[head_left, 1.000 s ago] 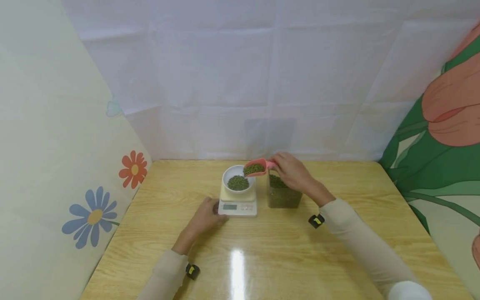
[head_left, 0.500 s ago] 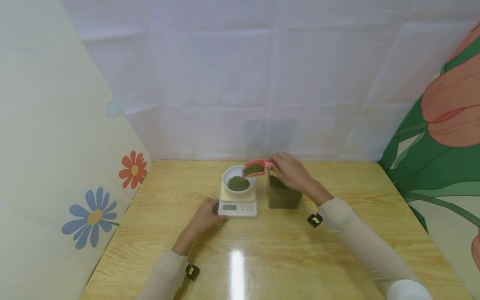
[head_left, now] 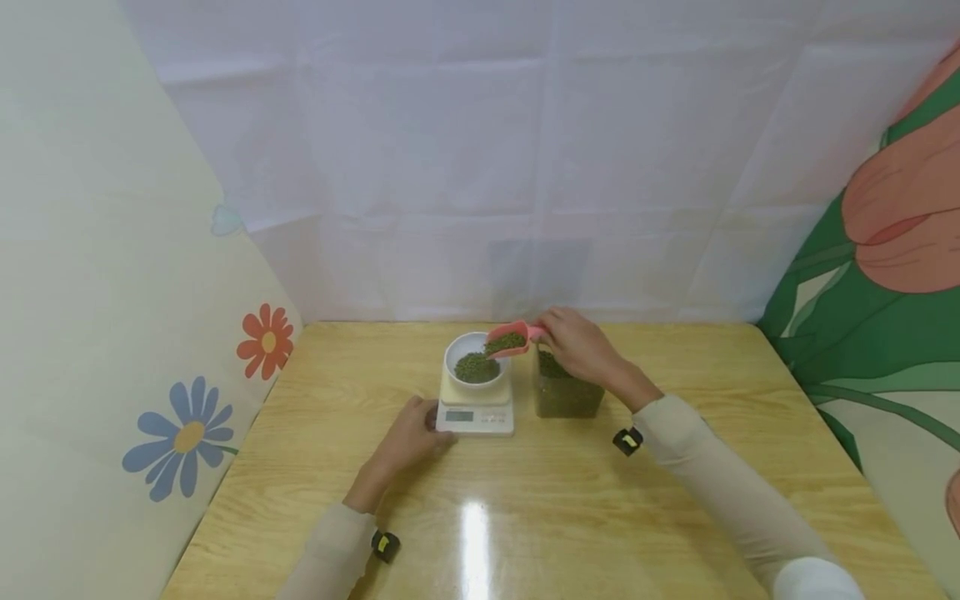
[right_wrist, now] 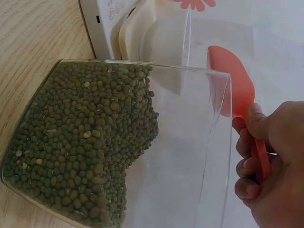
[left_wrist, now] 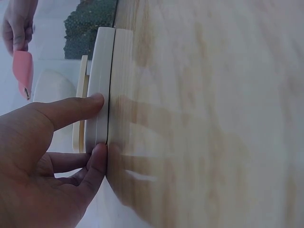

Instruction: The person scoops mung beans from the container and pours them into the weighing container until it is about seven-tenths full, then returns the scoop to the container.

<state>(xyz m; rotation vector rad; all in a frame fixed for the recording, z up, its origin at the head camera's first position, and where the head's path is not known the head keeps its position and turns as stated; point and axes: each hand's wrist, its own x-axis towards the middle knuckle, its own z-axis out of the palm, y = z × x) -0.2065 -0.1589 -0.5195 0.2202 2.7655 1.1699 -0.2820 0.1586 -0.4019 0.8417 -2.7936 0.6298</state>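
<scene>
My right hand (head_left: 581, 346) grips the handle of a pink scoop (right_wrist: 237, 80), thumb and fingers curled around it. Filled with green mung beans, the scoop tips its lip over the right side of a white bowl (head_left: 461, 343). Inside the bowl lies a pile of mung beans (head_left: 474, 368). The bowl stands on a white kitchen scale (head_left: 495, 422) with a cream platform. At the scale's front left corner, my left hand (head_left: 411, 433) holds it between thumb and fingers. In the left wrist view, the thumb (left_wrist: 85, 108) presses along the scale's edge.
Right of the scale stands a clear square container (right_wrist: 185, 142), partly full of mung beans (right_wrist: 66, 142), beneath my right hand. The wooden table (head_left: 637, 533) ends at a white cloth backdrop (head_left: 420, 167). Flower-printed panels (head_left: 97, 275) flank both sides.
The scoop's lip has dipped slightly lower over the bowl, and my right hand has lowered a touch. My left hand stays at the scale's corner.
</scene>
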